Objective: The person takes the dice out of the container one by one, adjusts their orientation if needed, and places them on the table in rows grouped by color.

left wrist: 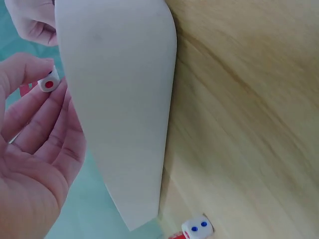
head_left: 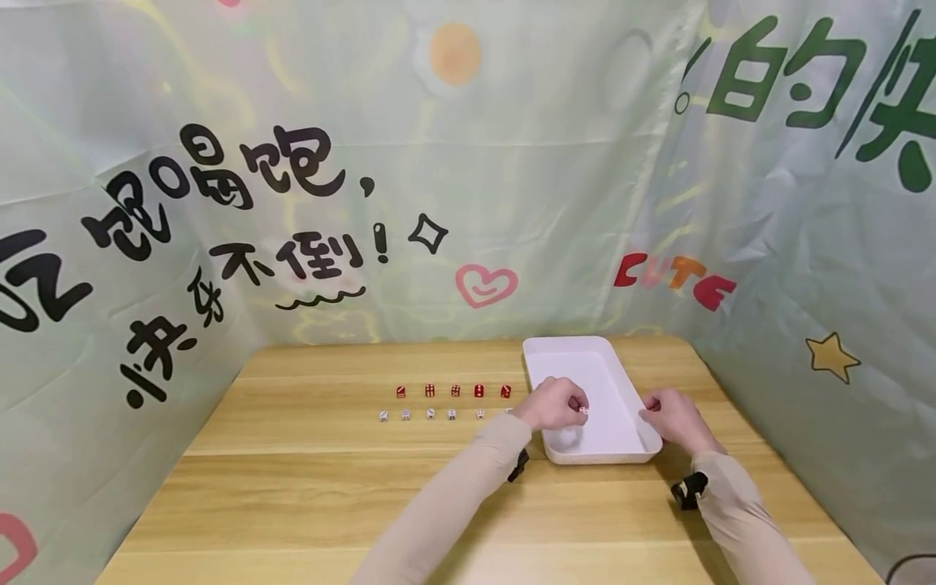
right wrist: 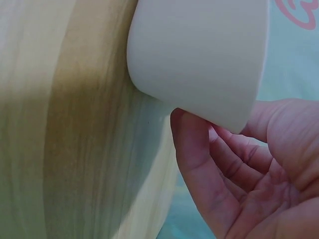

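Note:
A white rectangular tray [head_left: 561, 349] lies on the wooden table [head_left: 307, 487]. My left hand [head_left: 552, 404] hovers over the tray's left side and pinches a small white die [head_left: 583, 412] between thumb and fingertips; the left wrist view shows that white die [left wrist: 48, 83] with a red pip beside the tray wall [left wrist: 119, 99]. My right hand [head_left: 676, 418] rests at the tray's right front edge, and its fingers [right wrist: 194, 149] touch the tray's outer wall [right wrist: 199, 55]. A row of red dice [head_left: 453, 391] and a row of white dice [head_left: 429, 414] lie left of the tray.
A printed cloth backdrop [head_left: 468, 162] closes in the table on three sides. One white die [left wrist: 197, 227] with blue pips sits by the tray's corner, with a red die just below it. Bare wood stretches in front of the dice rows.

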Motion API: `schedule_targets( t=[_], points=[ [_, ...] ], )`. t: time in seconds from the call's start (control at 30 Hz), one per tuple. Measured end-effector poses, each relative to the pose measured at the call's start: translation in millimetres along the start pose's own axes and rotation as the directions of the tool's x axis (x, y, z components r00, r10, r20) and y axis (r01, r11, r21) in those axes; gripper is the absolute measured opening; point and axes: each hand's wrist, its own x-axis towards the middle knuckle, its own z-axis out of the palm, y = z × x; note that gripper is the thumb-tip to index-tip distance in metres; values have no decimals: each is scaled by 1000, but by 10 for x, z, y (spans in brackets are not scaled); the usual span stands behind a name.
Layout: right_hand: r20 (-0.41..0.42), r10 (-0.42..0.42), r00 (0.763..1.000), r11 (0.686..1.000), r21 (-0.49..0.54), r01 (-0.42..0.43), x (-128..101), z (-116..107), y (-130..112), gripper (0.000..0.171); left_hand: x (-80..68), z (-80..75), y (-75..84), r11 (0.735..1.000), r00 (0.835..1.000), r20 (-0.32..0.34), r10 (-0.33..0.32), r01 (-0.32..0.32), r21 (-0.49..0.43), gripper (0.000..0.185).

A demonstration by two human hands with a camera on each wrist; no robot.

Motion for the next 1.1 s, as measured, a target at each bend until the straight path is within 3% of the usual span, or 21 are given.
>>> schedule_targets(
  t=[0.3,0.5,1.1],
  points=[
    [0,-4,1000,1000,5,4,-79,46,42,11,-158,-70,-64,998,998,-59,32,-35,-43,6],
    [10,1,1000,1000,17,-2,-52,28,25,13,-261,-197,-155,997,995,-98,33,-40,-69,8],
    [-8,-23,1000,1000,-16,23,10,-9,3,14,-653,-509,-562,991,995,-104,-8,-6,-135,14]
  ],
)
